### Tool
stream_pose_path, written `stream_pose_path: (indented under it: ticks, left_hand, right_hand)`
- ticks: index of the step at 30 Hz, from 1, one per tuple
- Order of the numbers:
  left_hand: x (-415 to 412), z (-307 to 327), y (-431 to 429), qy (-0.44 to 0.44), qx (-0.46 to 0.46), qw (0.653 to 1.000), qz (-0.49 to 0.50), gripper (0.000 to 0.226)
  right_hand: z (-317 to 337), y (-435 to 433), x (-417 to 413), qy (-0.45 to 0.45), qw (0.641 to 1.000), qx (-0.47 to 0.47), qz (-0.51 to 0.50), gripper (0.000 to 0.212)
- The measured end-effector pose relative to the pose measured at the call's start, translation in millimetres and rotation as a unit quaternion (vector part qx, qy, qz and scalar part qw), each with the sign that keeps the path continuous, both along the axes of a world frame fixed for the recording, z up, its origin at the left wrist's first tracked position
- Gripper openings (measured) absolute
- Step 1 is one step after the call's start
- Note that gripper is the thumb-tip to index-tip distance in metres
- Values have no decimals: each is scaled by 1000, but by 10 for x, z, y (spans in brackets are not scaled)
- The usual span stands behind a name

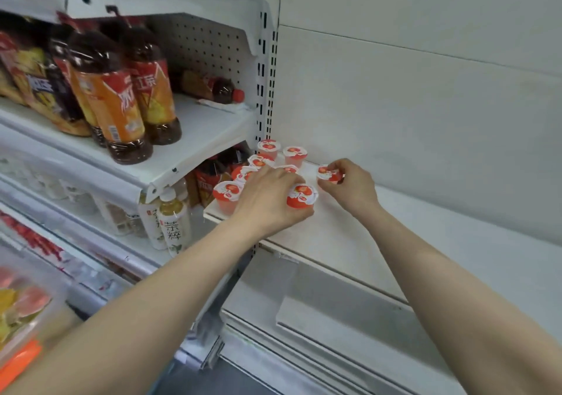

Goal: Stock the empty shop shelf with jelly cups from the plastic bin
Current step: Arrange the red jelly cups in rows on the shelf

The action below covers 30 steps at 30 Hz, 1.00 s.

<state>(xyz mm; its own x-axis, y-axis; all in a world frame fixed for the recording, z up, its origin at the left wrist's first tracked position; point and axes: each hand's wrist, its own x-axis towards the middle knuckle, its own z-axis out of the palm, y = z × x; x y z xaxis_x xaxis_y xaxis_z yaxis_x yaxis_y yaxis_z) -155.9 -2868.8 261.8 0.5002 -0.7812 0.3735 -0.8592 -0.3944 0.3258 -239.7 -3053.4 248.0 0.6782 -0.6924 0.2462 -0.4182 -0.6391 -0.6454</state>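
- While both arms reach over the white metal shelf (pixel 425 236), the left grip (pixel 267 200) curls round a red-lidded clear plastic jelly cup (pixel 301 196) near the shelf's front left.
- Right grip (pixel 349 187) pinches a second jelly cup (pixel 329 174) just beside it, nearer the back panel.
- Other jelly cups (pixel 294 154) stand clustered at the shelf's left end, partly hidden by the left grip.
- Clear plastic bin (pixel 27 312) at lower left, blurred.
- Orange-labelled dark tea bottles (pixel 121 105) stand on the neighbouring shelf.

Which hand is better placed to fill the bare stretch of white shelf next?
Probably right: the right hand pinches a red-lidded plastic jelly cup beside the bare white shelf; the left hand grips a second cup among the placed cups.
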Motion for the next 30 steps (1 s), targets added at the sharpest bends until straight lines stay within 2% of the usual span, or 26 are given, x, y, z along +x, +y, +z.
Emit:
stream_pose_path:
  ticks: [7, 18, 26, 30]
  left_hand:
    - [145, -4, -295, -4, 22, 1000, 19, 50]
    - [204, 15, -597, -17, 14, 1000, 3, 41]
    - [341, -56, -837, -36, 113, 993, 11, 51]
    - [347, -51, -855, -47, 127, 991, 6, 55]
  right_hand:
    - [-121, -350, 322, 5, 1000, 7, 23, 31]
    - [-213, -581, 385, 8, 996, -37, 82, 29]
    - [-202, -698, 357, 44, 986, -88, 133, 35]
    - [-205, -725, 329, 47, 981, -111, 150, 39]
